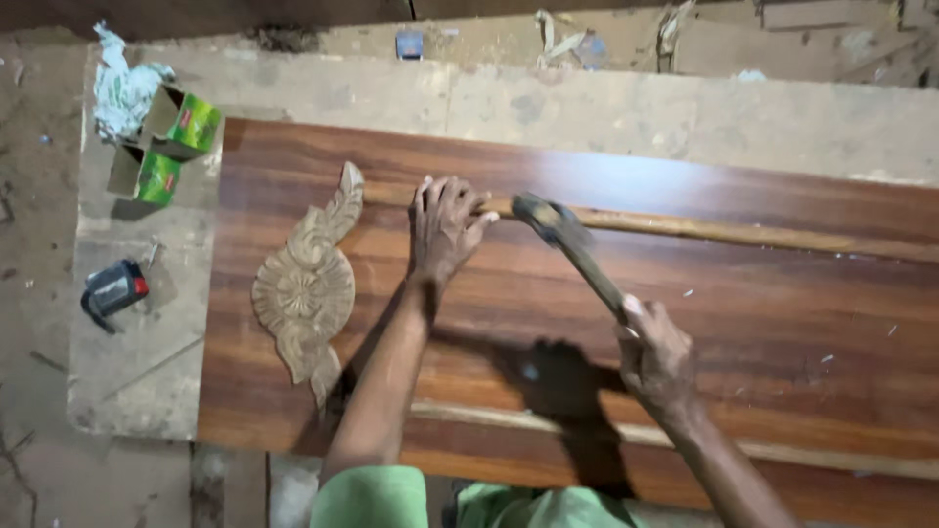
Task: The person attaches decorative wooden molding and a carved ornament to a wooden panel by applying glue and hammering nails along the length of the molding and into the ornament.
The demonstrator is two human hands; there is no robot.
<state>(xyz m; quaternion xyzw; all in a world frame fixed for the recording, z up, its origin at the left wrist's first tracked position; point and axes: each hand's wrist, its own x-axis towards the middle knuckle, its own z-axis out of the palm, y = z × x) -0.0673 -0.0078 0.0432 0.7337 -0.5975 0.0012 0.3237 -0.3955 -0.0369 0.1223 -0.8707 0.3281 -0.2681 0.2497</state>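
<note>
At the far left of the frame a crumpled white rag (121, 90) lies on the pale worktop (147, 372), with two small green boxes (164, 147) just below it, both open at one end. Lower down on the left sits a small black and red tool (112, 290).

A long reddish-brown wooden board (548, 323) covers most of the worktop from left of centre to the right edge. On its left part lies a pale carved wooden ornament (307, 284), a round rosette with leafy tips pointing up and down.

Just right of the ornament, the left hand (445, 227) lies palm down with fingers spread, its fingertips pressing on a thin pale wooden strip (743, 233) that runs along the upper part of the board toward the right edge. Whether it pinches anything small under the fingers cannot be told.

Right of centre, the right hand (653, 354) is closed tight around the handle of a hammer (572, 244). The hammer slants up and left, its dark head hanging just beside the left hand's fingertips, over the strip. The two hands are well apart, the right lower in the frame.

A second pale strip (509, 418) runs along the lower part of the board.
</note>
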